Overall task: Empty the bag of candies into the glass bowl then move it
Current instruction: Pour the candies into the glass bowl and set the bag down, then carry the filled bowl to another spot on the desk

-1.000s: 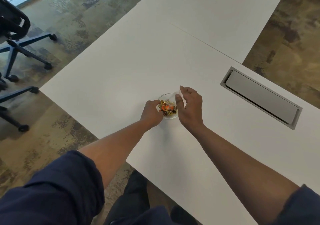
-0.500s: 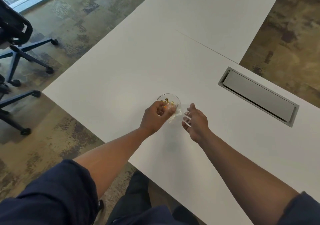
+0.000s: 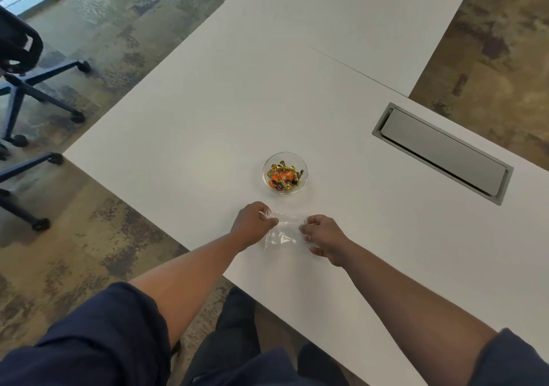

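Observation:
A small glass bowl (image 3: 303, 169) stands on the white table (image 3: 208, 118), holding several gold and orange wrapped candies (image 3: 283, 176). Nearer to me lies a clear plastic bag (image 3: 283, 231), flat and with no candies visible in it. My left hand (image 3: 252, 222) pinches the bag's left edge and my right hand (image 3: 322, 235) grips its right edge. Both hands are a short way in front of the bowl and do not touch it.
A grey cable hatch (image 3: 439, 151) is set into the table at the right. Office chair bases with castors (image 3: 35, 100) stand on the floor at the left. The table's near edge runs diagonally just under my forearms.
Both hands left the bowl and drew back toward me with the clear bag, which now lies flat between them. The bowl with the candies stands free.

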Demonstrator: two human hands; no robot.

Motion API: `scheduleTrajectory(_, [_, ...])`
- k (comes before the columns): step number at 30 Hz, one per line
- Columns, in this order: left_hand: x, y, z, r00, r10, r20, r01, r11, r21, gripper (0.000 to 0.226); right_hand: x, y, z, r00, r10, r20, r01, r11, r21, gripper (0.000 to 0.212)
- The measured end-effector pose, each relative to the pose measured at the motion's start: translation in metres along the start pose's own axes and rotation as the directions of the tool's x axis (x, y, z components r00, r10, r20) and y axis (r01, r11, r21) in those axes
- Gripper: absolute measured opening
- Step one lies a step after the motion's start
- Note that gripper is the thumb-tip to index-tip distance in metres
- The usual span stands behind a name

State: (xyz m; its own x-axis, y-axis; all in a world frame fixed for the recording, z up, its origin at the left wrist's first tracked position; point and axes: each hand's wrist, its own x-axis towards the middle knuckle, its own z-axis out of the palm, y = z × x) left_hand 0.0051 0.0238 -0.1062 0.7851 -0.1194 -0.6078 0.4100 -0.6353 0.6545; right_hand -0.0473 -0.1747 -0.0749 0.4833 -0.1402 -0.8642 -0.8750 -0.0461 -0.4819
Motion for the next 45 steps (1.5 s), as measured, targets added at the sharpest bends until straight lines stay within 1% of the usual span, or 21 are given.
scheduleTrajectory(4, [0.007, -0.011, -0.003, 0.997, 0.002, -0.08, 0.002, 0.998, 0.055, 0.03, 0.008, 0.005, 0.005, 0.996, -0.085, 0.0, 0.084, 0.991, -0.105, 0.045])
scheduleTrajectory(8, [0.013, -0.017, -0.016, 0.993, -0.031, -0.112, 0.036, 0.998, 0.042, 0.038, 0.011, 0.002, 0.009, 0.991, -0.115, 0.068, 0.121, 0.988, -0.1, 0.046])
scheduleTrajectory(10, [0.014, -0.015, -0.021, 0.99, -0.029, -0.137, 0.041, 0.996, 0.083, 0.043, 0.013, -0.002, 0.011, 0.992, -0.118, 0.049, 0.122, 0.989, -0.081, 0.043])
scheduleTrajectory(12, [0.013, -0.011, -0.023, 0.977, 0.026, -0.21, 0.005, 0.989, 0.148, 0.043, 0.015, -0.005, 0.012, 0.991, -0.137, -0.005, 0.137, 0.99, -0.034, 0.041])
scheduleTrajectory(13, [0.014, -0.009, -0.023, 0.966, 0.067, -0.248, -0.031, 0.988, 0.149, 0.041, 0.017, -0.007, 0.012, 0.987, -0.156, -0.042, 0.156, 0.988, -0.003, 0.039])
scheduleTrajectory(15, [0.014, 0.002, -0.023, 0.953, 0.12, -0.279, -0.114, 0.993, 0.039, 0.04, 0.02, -0.013, 0.01, 0.971, -0.2, -0.129, 0.21, 0.975, 0.068, 0.034])
scheduleTrajectory(17, [0.014, 0.017, -0.024, 0.959, 0.123, -0.254, -0.162, 0.977, -0.139, 0.043, 0.021, -0.02, 0.009, 0.949, -0.245, -0.198, 0.28, 0.944, 0.173, 0.031])
scheduleTrajectory(20, [0.022, 0.041, -0.022, 0.97, 0.104, -0.22, -0.182, 0.91, -0.373, 0.047, 0.026, -0.036, 0.01, 0.918, -0.31, -0.246, 0.38, 0.863, 0.333, 0.043])
scheduleTrajectory(23, [0.033, 0.057, -0.017, 0.972, 0.073, -0.222, -0.179, 0.841, -0.51, 0.047, 0.035, -0.051, 0.015, 0.888, -0.364, -0.281, 0.454, 0.789, 0.413, 0.046])
scheduleTrajectory(26, [0.049, 0.06, -0.009, 0.972, 0.051, -0.23, -0.175, 0.81, -0.56, 0.048, 0.053, -0.059, 0.022, 0.875, -0.391, -0.286, 0.483, 0.748, 0.456, 0.046])
scheduleTrajectory(29, [0.065, 0.057, -0.003, 0.963, 0.064, -0.26, -0.213, 0.773, -0.598, 0.047, 0.07, -0.062, 0.028, 0.877, -0.391, -0.28, 0.481, 0.719, 0.502, 0.043])
scheduleTrajectory(34, [0.084, 0.053, 0.007, 0.955, 0.05, -0.291, -0.247, 0.675, -0.695, 0.039, 0.091, -0.064, 0.035, 0.882, -0.383, -0.275, 0.47, 0.663, 0.583, 0.024])
scheduleTrajectory(35, [0.086, 0.053, 0.01, 0.956, 0.035, -0.291, -0.241, 0.655, -0.716, 0.038, 0.094, -0.063, 0.037, 0.883, -0.381, -0.275, 0.466, 0.642, 0.608, 0.025])
scheduleTrajectory(39, [0.076, 0.063, 0.019, 0.958, -0.01, -0.285, -0.229, 0.572, -0.788, 0.036, 0.094, -0.064, 0.036, 0.883, -0.382, -0.272, 0.456, 0.566, 0.686, 0.039])
scheduleTrajectory(43, [0.054, 0.086, 0.018, 0.953, 0.03, -0.3, -0.267, 0.548, -0.793, 0.037, 0.073, -0.063, 0.022, 0.871, -0.395, -0.293, 0.477, 0.531, 0.7, 0.034])
scheduleTrajectory(45, [0.042, 0.1, 0.017, 0.953, 0.055, -0.297, -0.278, 0.548, -0.789, 0.037, 0.056, -0.068, 0.013, 0.865, -0.404, -0.296, 0.481, 0.501, 0.72, 0.037])
